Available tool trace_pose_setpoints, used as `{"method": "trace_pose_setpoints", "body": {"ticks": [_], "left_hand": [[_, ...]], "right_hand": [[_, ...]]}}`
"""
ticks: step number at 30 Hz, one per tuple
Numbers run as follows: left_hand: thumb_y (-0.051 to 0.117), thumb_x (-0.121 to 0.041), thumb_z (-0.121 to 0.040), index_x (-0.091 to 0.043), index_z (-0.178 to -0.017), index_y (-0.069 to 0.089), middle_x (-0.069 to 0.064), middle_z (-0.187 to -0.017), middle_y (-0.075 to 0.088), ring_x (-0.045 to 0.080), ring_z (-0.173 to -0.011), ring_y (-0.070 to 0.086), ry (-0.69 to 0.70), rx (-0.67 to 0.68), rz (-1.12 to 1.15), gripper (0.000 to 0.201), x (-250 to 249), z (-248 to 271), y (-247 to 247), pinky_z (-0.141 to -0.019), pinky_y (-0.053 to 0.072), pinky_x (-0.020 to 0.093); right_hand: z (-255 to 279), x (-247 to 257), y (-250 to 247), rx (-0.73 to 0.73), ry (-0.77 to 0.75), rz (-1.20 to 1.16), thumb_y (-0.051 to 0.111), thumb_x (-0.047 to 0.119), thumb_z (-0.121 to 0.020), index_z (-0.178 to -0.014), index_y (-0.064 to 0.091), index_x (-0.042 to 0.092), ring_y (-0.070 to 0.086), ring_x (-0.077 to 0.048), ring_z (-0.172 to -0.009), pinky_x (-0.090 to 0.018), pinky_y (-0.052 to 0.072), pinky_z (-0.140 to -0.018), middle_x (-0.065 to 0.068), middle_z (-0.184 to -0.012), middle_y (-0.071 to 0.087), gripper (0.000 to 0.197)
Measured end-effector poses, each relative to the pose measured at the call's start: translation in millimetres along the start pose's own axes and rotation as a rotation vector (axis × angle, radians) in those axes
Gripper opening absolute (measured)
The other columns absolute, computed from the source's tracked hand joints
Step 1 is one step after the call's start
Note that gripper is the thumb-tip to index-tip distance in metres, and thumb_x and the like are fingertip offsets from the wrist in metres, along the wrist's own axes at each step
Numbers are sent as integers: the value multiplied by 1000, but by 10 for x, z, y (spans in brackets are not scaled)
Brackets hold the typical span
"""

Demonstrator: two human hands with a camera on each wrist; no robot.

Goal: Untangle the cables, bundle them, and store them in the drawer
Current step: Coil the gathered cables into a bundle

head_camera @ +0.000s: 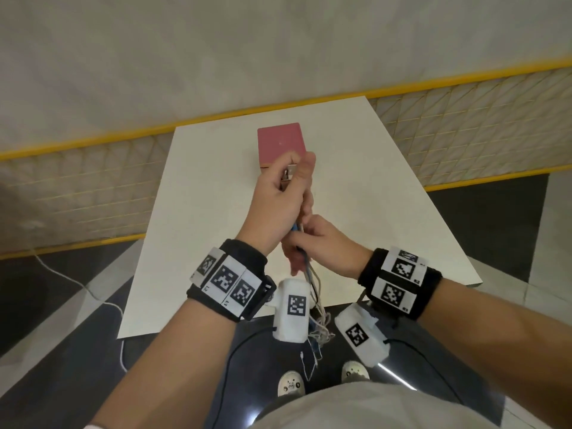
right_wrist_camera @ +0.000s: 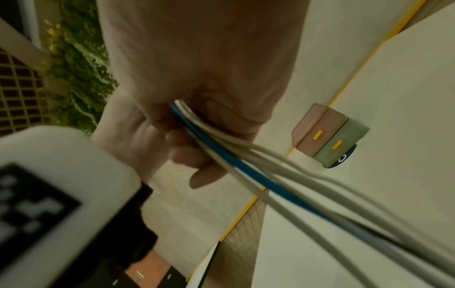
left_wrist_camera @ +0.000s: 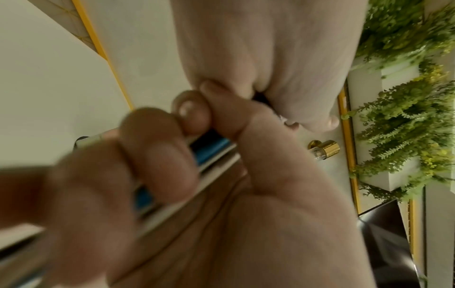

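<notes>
Head view: both hands hold the cables above the surface.
Left hand grip and right hand grip are both curled around the bundle.

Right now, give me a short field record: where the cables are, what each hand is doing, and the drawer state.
cables: gathered in one bunch, loose ends hanging below the table edge
left hand: grip on the plug ends, held above the table
right hand: grip lower on the same bunch
drawer unit: on the table beyond the hands, both drawers closed
stage: bundling, nothing stored yet
</notes>
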State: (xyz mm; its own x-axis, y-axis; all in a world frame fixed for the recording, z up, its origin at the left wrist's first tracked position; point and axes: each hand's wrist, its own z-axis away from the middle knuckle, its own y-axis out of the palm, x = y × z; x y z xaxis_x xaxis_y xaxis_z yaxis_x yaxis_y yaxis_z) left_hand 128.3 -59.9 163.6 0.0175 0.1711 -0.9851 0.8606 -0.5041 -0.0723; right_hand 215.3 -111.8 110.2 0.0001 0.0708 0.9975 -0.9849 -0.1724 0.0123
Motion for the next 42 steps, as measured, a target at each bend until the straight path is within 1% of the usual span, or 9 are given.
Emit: {"method": "trace_pose_setpoints", "body": {"ticks": [5, 17, 21, 26, 30, 32, 35, 39, 42], "left_hand": [[46, -21, -103, -4, -87, 57, 20, -75, 52, 22, -56, 53, 130, 24, 1, 26, -108, -81, -117, -61, 50, 41], [42, -26, -103, -4, -83, 56, 6, -78, 56, 12, -75, 52, 372, 150, -545, 33, -47, -146, -176, -71, 41, 22], [59, -19, -97, -4, -70, 52, -5, -60, 45, 7, -56, 43, 468, 4, -568, 31, -33, -136, -124, -57, 33, 14], [56, -23, -98, -3, -69, 51, -2, -53, 44, 4, -45, 38, 280, -359, -400, 36, -118, -328, -416, -50, 31, 18], [59, -29, -95, -17, -105, 67, 1, -108, 62, 18, -100, 56, 449, -433, -951, 18, 64, -324, -539, -90, 43, 36], [53, -27, -98, -14, -113, 68, 3, -121, 63, 24, -115, 54, 669, -198, -985, 25, 166, -263, -410, -103, 36, 41], [30, -43, -103, -12, -112, 70, -5, -107, 70, 15, -104, 59, 496, 203, -691, 51, 256, -113, -236, -100, 40, 39], [14, -69, -91, -20, -112, 66, -27, -66, 62, -3, -67, 60, 297, 238, -606, 75, 226, -115, -310, -67, 44, 17], [16, -67, -93, -30, -104, 66, -19, -62, 60, 1, -64, 61, 279, 163, -732, 63, 124, -205, -442, -66, 44, 26]], "right_hand": [[-90, 134, 32, -150, 131, -60, 45, 20, -96, -57, 29, 20, 18, -12, -42, -21, 20, -41, 6, -46, 27, 43], [-101, 359, -53, -195, 126, -24, 37, 1, -89, -56, 29, 17, 20, -8, -40, -20, 17, -41, 10, -40, 28, 39], [-92, 348, -69, -145, 96, -37, 40, 1, -89, -56, 29, 18, 20, -10, -41, -22, 21, -42, 7, -44, 27, 39], [85, 76, -130, -48, 80, 117, 48, 39, -95, -59, 35, 18, 30, -8, -41, -26, 36, -47, 9, -47, 33, 43], [40, 127, -205, -93, 109, 97, 43, 36, -98, -58, 31, 21, 22, -11, -43, -24, 18, -43, 6, -50, 27, 44], [-22, 217, -205, -88, 107, 102, 40, 29, -100, -57, 30, 21, 18, -11, -43, -26, 14, -45, 7, -49, 26, 45], [-82, 335, -238, -54, 108, 142, 34, 8, -95, -58, 30, 18, 17, -9, -42, -23, 13, -45, 9, -45, 25, 39], [-68, 413, -249, 32, 144, 77, 34, 15, -99, -61, 34, 17, 14, -11, -46, -26, 12, -47, 6, -51, 21, 39], [-27, 398, -315, 88, 97, 11, 37, 23, -102, -68, 41, 15, 17, -12, -49, -23, 19, -47, 3, -58, 21, 35]]}}
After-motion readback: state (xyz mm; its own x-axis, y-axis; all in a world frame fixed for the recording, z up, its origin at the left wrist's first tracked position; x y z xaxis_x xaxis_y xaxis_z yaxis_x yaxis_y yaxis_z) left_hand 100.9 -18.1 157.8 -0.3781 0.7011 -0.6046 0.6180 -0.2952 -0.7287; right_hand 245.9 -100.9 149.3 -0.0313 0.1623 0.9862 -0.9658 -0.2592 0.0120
